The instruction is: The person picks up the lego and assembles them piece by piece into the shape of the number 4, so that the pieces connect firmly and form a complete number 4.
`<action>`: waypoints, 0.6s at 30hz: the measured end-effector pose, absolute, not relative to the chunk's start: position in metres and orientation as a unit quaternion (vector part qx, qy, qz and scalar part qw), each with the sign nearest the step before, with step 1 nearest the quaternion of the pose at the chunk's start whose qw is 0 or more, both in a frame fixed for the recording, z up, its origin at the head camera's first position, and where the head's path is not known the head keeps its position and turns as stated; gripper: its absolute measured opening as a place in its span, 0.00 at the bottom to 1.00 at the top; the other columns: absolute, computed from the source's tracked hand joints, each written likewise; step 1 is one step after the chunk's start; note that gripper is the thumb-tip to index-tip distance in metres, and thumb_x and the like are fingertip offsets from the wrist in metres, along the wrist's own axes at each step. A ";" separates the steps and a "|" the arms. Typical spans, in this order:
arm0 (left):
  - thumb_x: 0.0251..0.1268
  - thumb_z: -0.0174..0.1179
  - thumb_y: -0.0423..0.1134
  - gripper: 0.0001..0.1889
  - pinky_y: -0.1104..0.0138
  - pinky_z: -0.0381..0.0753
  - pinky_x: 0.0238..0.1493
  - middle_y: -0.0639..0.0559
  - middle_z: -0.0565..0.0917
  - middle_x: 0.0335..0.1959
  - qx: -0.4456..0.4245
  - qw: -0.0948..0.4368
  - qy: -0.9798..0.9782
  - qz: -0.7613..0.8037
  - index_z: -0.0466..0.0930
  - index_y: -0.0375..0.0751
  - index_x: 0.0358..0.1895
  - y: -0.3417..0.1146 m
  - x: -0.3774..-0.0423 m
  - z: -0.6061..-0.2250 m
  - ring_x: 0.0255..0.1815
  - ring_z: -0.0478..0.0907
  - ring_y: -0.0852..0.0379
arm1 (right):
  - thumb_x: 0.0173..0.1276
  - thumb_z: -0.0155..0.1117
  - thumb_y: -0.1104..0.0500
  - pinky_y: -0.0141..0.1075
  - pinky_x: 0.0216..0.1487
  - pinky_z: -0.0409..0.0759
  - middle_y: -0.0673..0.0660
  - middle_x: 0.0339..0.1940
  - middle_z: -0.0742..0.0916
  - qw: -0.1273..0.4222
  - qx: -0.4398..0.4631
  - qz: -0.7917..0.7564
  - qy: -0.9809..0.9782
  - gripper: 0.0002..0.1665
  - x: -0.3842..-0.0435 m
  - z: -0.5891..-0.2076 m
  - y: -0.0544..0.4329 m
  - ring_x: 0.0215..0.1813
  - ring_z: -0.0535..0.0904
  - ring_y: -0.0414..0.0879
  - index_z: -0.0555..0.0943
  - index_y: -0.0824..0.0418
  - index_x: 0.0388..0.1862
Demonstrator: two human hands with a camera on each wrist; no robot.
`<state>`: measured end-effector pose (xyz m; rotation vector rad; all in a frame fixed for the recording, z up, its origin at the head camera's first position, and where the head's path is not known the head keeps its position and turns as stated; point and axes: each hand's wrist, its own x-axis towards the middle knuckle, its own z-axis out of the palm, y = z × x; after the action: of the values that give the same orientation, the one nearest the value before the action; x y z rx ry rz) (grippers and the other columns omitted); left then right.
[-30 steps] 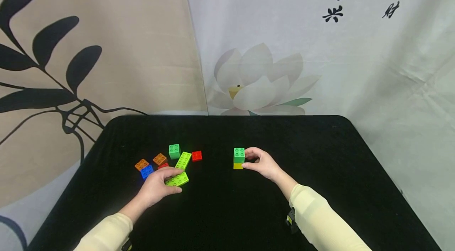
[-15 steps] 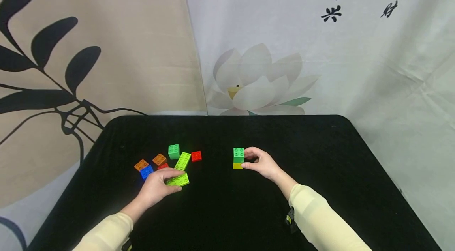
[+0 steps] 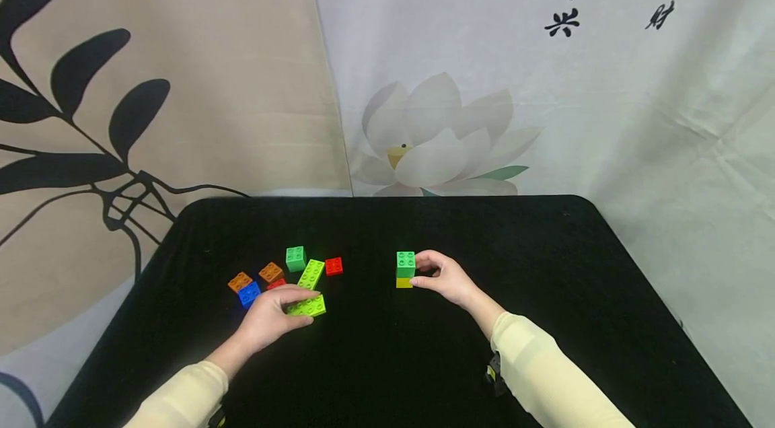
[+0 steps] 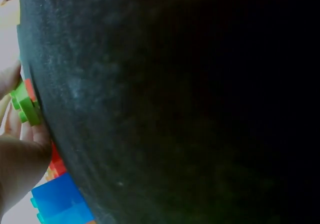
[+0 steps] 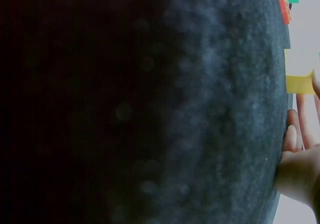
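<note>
In the head view my left hand [image 3: 266,322] pinches a long lime-green toy building brick [image 3: 311,307] between thumb and fingers, studs facing up. Part of that brick is hidden by the hand. Right of the table's middle, a green brick [image 3: 406,264] sits on a yellow brick [image 3: 403,283] as a small upright stack. My right hand [image 3: 449,282] holds this stack from its right side, thumb low by the yellow brick and fingers higher, partly behind the green one. The wrist views catch only slivers of the lime brick [image 4: 26,104] and yellow brick [image 5: 299,84].
Loose bricks lie around the left hand: another lime-green one [image 3: 311,274], a green one [image 3: 296,258], a red one [image 3: 334,266], a partly covered red one [image 3: 276,283], a blue one [image 3: 249,294] and two orange ones [image 3: 270,272]. A black cloth covers the table [image 3: 363,361].
My left hand has shifted slightly to the right with the lime-green brick in its grip. The right hand and the green-and-yellow stack stay in place.
</note>
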<state>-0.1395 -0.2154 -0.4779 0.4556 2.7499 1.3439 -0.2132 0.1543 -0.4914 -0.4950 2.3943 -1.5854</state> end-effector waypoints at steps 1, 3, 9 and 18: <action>0.51 0.74 0.36 0.22 0.46 0.76 0.55 0.50 0.84 0.51 0.148 0.024 0.889 0.432 0.85 0.47 0.54 -0.215 -0.140 -0.477 0.53 0.79 0.47 | 0.66 0.70 0.60 0.40 0.50 0.75 0.58 0.52 0.84 0.114 -0.168 -0.541 0.816 0.21 -0.213 -0.491 0.154 0.56 0.76 0.54 0.78 0.63 0.56; 0.52 0.73 0.36 0.23 0.46 0.76 0.55 0.50 0.84 0.52 0.148 0.025 0.891 0.429 0.84 0.47 0.54 -0.213 -0.142 -0.474 0.54 0.79 0.47 | 0.66 0.69 0.61 0.40 0.50 0.75 0.58 0.52 0.83 0.115 -0.167 -0.541 0.816 0.21 -0.213 -0.491 0.154 0.56 0.76 0.54 0.78 0.63 0.56; 0.53 0.72 0.35 0.23 0.43 0.74 0.58 0.47 0.83 0.55 0.162 0.020 0.886 0.434 0.84 0.46 0.55 -0.206 -0.150 -0.463 0.57 0.77 0.44 | 0.66 0.69 0.64 0.42 0.50 0.74 0.62 0.53 0.83 0.113 -0.170 -0.545 0.813 0.22 -0.212 -0.489 0.153 0.57 0.75 0.59 0.77 0.67 0.57; 0.56 0.70 0.34 0.23 0.45 0.74 0.59 0.48 0.82 0.55 0.170 0.032 0.874 0.455 0.82 0.45 0.58 -0.183 -0.162 -0.448 0.58 0.76 0.45 | 0.66 0.67 0.67 0.42 0.49 0.74 0.66 0.52 0.82 0.125 -0.177 -0.549 0.807 0.20 -0.197 -0.455 0.149 0.57 0.74 0.64 0.76 0.72 0.55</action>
<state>-0.1618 -0.1826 -0.4482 0.5238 2.6895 1.4003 -0.1966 0.1486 -0.4548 -0.5161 2.3510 -1.5998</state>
